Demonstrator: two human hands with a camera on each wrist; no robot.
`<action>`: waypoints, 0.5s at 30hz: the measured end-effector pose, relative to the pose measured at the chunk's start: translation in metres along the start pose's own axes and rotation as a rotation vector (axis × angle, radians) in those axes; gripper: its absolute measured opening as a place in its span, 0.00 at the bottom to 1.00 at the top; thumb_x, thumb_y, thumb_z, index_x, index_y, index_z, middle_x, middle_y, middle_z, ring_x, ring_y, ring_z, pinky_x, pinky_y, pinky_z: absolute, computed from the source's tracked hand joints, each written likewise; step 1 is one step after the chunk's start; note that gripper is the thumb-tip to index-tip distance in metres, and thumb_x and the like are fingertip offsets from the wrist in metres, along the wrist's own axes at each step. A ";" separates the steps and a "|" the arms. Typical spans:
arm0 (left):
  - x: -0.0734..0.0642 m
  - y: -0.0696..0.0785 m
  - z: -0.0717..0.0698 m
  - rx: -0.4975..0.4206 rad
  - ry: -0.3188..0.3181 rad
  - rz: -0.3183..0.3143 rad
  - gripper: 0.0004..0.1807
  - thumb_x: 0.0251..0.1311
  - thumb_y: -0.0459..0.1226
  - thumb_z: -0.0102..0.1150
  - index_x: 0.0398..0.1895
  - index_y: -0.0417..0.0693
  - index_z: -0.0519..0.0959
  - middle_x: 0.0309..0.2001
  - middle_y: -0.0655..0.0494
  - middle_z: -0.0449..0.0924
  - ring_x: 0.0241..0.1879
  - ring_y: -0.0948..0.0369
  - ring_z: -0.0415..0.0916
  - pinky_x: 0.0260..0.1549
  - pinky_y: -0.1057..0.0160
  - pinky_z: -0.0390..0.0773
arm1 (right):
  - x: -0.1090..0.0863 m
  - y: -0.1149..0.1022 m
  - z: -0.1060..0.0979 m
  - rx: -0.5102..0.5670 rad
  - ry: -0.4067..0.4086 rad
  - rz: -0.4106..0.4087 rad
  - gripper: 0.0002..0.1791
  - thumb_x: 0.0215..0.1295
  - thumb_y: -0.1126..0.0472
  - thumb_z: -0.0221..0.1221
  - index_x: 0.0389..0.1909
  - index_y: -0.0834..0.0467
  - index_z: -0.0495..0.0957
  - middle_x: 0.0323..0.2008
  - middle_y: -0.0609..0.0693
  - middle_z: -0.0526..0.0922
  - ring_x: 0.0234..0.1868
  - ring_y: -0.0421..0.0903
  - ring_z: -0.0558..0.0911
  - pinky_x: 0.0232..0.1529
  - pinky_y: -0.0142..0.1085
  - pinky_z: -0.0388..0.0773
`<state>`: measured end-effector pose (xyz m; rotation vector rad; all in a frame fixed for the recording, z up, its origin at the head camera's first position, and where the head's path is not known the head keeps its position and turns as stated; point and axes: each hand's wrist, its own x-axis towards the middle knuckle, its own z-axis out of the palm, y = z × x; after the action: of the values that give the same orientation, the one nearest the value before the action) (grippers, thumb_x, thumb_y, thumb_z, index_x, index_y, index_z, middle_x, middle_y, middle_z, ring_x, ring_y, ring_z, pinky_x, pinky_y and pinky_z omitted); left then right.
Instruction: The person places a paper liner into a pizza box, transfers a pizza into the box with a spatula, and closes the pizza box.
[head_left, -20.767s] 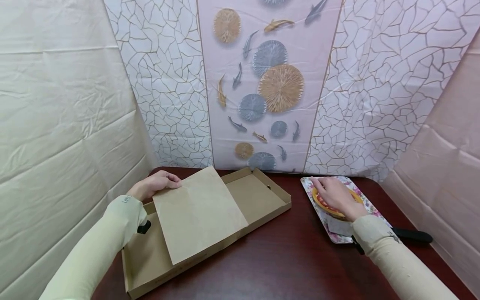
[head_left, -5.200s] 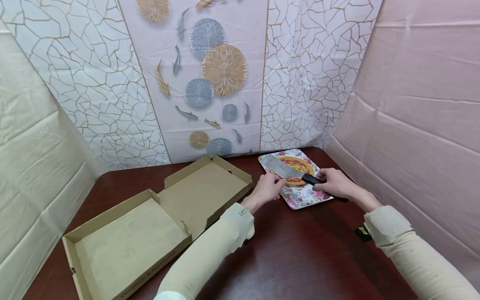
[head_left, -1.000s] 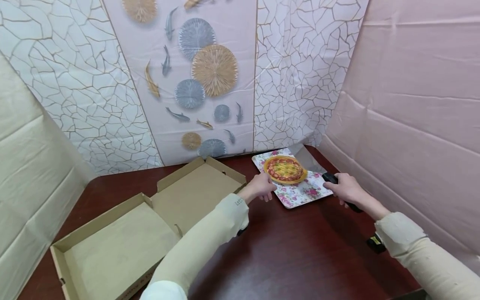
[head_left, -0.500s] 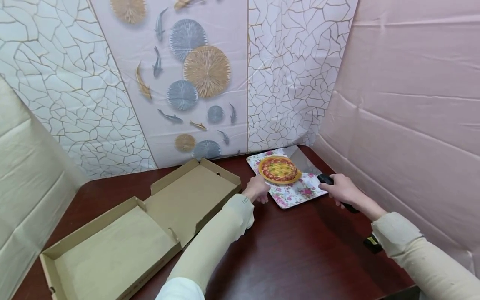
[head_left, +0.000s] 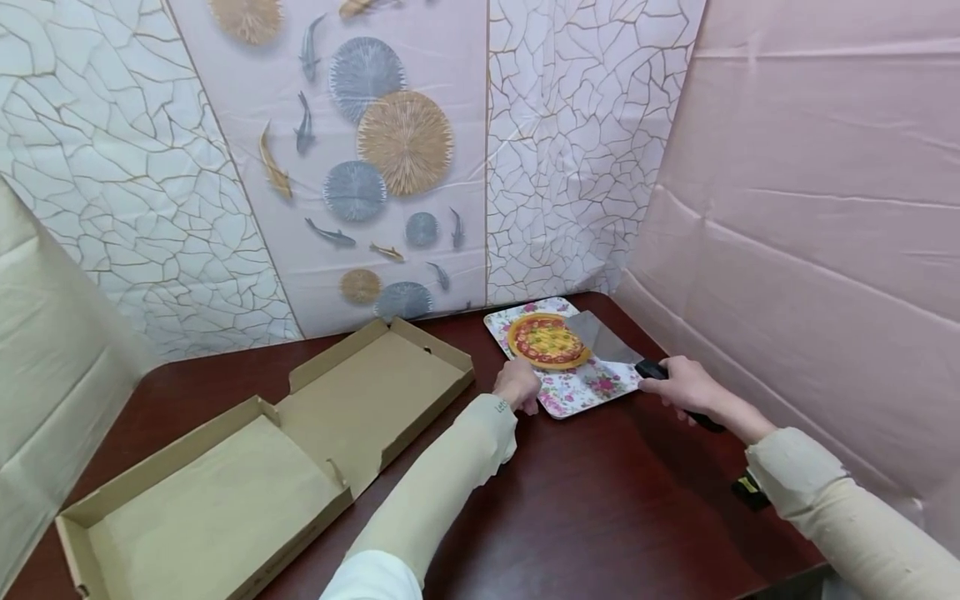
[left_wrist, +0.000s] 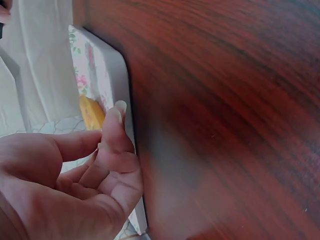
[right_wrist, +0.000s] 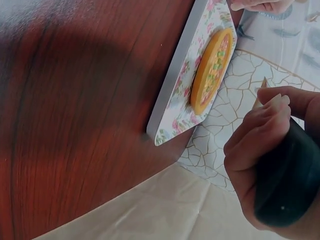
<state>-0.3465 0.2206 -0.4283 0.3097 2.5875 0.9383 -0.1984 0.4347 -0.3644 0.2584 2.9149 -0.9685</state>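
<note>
Head view: gripping the black handle of a spatula (head_left: 606, 340) with the right hand (head_left: 688, 385), wrapping fingers and thumb around that handle and pointing the flat grey blade leftward and away. Holding the left hand (head_left: 517, 383) at the left edge of a flowered board (head_left: 564, 393), toward its near corner, curling the fingers beside the pale rim; being unable to tell, even from the left wrist view, whether pinching that rim or merely lying against it. Overlapping, as seen from the head, the right side of a round pizza (head_left: 549, 340) with the blade; being unable to tell touching from hovering. Seeing that pizza lying flat on the far left part of the board, showing a yellow crust, red topping and a yellow-green middle. Wearing pale sleeves (head_left: 442, 475) on both arms. Looking farther left, finding an open cardboard box (head_left: 375, 387) standing on the dark red desk (head_left: 592, 500), spreading its lid toward the back and holding a light brown sheet (head_left: 217, 508) flat in its base. Facing, behind everything, a patterned backdrop (head_left: 420, 142) showing fish and round tufts, and having a plain pinkish cloth (head_left: 810, 192) hanging at the right.
</note>
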 end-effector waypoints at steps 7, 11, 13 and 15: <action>0.003 -0.005 0.008 0.053 0.032 -0.015 0.05 0.59 0.30 0.59 0.27 0.41 0.79 0.11 0.51 0.80 0.12 0.58 0.80 0.38 0.59 0.81 | -0.001 -0.002 -0.003 -0.032 -0.036 -0.006 0.17 0.66 0.53 0.56 0.30 0.64 0.69 0.15 0.48 0.73 0.09 0.42 0.73 0.13 0.40 0.75; 0.007 -0.005 0.011 0.048 0.043 -0.025 0.05 0.60 0.32 0.59 0.27 0.42 0.79 0.10 0.53 0.79 0.11 0.60 0.78 0.43 0.58 0.81 | -0.001 -0.003 -0.007 -0.053 -0.061 0.007 0.17 0.65 0.52 0.57 0.32 0.64 0.69 0.17 0.49 0.73 0.10 0.42 0.72 0.13 0.38 0.74; 0.010 -0.004 0.013 0.050 0.037 -0.031 0.04 0.60 0.33 0.59 0.28 0.43 0.78 0.10 0.53 0.79 0.10 0.60 0.78 0.42 0.59 0.81 | -0.002 -0.002 -0.009 -0.060 -0.073 0.015 0.17 0.65 0.52 0.57 0.33 0.64 0.69 0.17 0.49 0.73 0.10 0.42 0.71 0.13 0.38 0.74; 0.011 -0.003 0.014 0.049 0.021 -0.038 0.05 0.61 0.34 0.59 0.28 0.43 0.78 0.10 0.53 0.79 0.10 0.61 0.78 0.37 0.61 0.80 | -0.002 -0.001 -0.010 -0.064 -0.086 0.024 0.16 0.65 0.53 0.58 0.33 0.63 0.69 0.17 0.49 0.73 0.10 0.41 0.71 0.13 0.37 0.73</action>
<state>-0.3514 0.2296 -0.4434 0.2641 2.6287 0.8708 -0.1969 0.4400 -0.3559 0.2419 2.8512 -0.8595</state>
